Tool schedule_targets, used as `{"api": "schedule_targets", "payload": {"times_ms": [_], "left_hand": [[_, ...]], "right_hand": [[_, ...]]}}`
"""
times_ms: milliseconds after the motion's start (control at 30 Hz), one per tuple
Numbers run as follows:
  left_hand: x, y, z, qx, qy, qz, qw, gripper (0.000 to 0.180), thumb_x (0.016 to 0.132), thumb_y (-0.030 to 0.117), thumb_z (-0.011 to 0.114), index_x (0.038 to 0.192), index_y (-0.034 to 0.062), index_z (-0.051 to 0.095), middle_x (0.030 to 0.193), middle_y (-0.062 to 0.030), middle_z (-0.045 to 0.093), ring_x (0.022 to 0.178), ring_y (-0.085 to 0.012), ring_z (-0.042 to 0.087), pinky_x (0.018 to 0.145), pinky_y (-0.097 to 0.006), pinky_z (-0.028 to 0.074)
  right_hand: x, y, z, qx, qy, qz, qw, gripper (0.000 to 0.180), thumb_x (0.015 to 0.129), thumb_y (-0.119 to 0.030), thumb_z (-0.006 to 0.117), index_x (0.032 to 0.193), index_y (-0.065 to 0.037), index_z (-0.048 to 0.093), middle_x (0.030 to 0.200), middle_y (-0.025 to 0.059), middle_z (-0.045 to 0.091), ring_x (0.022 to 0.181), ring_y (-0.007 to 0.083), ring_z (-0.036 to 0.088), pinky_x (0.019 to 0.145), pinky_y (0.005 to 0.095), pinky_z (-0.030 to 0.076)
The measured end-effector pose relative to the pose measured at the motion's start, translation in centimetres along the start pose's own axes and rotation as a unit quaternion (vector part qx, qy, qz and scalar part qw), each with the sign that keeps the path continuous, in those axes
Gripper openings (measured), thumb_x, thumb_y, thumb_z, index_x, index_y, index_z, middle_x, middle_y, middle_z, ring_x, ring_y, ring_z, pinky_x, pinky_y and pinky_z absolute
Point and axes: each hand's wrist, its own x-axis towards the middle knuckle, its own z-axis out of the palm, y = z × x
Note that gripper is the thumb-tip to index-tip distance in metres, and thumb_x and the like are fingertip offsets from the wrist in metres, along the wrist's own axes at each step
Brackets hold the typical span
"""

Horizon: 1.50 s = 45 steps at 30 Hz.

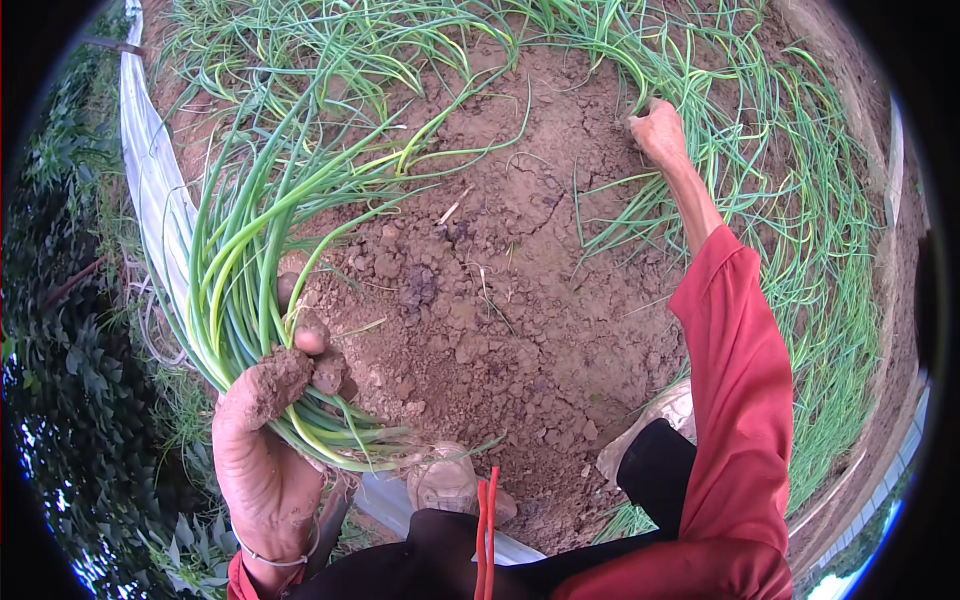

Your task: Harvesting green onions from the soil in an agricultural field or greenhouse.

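A thick bunch of green onions (250, 290) is gripped in my left hand (265, 430), its long leaves fanning up and away while the pale root ends hang toward my feet. Soil cakes the thumb and fingers of that hand. My right hand (660, 132) reaches far forward and right, its fingers closed low around stems of the growing green onions (720, 90) at the edge of the bare soil. The fingertips there are partly hidden behind the hand, so how many stems they hold cannot be made out.
Cracked brown soil (480, 340) lies between my hands, with more onion plants at the far side. White plastic sheeting (150, 170) edges the bed at the left, beside dark leafy bushes (75, 350). My shoes (445, 480) stand on the soil. Two red cords (486, 535) hang in front.
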Motion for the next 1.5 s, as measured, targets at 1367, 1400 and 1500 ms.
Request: {"api": "schedule_targets", "payload": {"times_ms": [1367, 1400, 1500], "left_hand": [[-0.1, 0.3, -0.4, -0.032, -0.008, 0.032, 0.999, 0.048, 0.08, 0.006, 0.052, 0.124, -0.0019, 0.035, 0.1, -0.0129, 0.053, 0.086, -0.0226, 0.052, 0.072, -0.035, 0.047], [0.0, 0.6, -0.9, -0.058, -0.027, 0.028, 0.998, 0.046, 0.08, 0.005, 0.051, 0.123, -0.0024, 0.037, 0.099, -0.0128, 0.054, 0.086, -0.0234, 0.052, 0.075, -0.036, 0.047], [1.2, -0.3, -1.3, -0.071, -0.029, 0.037, 0.996, 0.043, 0.081, 0.009, 0.056, 0.121, 0.0017, 0.043, 0.098, -0.0134, 0.06, 0.085, -0.0225, 0.059, 0.07, -0.036, 0.052]], "right_hand": [[1.8, 0.9, 1.3, -0.177, -0.076, -0.144, 0.971, 0.06, 0.075, -0.03, 0.066, 0.117, 0.004, 0.04, 0.103, 0.0297, 0.054, 0.099, 0.0418, 0.053, 0.086, 0.0439, 0.042], [2.2, 1.0, 1.2, -0.162, -0.05, -0.152, 0.974, 0.058, 0.075, -0.027, 0.066, 0.117, 0.002, 0.04, 0.102, 0.0287, 0.055, 0.098, 0.0419, 0.053, 0.084, 0.0447, 0.043], [2.0, 1.7, 1.8, -0.188, 0.0, -0.097, 0.977, 0.043, 0.079, -0.02, 0.058, 0.111, 0.004, 0.044, 0.102, 0.028, 0.056, 0.097, 0.0436, 0.053, 0.084, 0.0458, 0.043]]}}
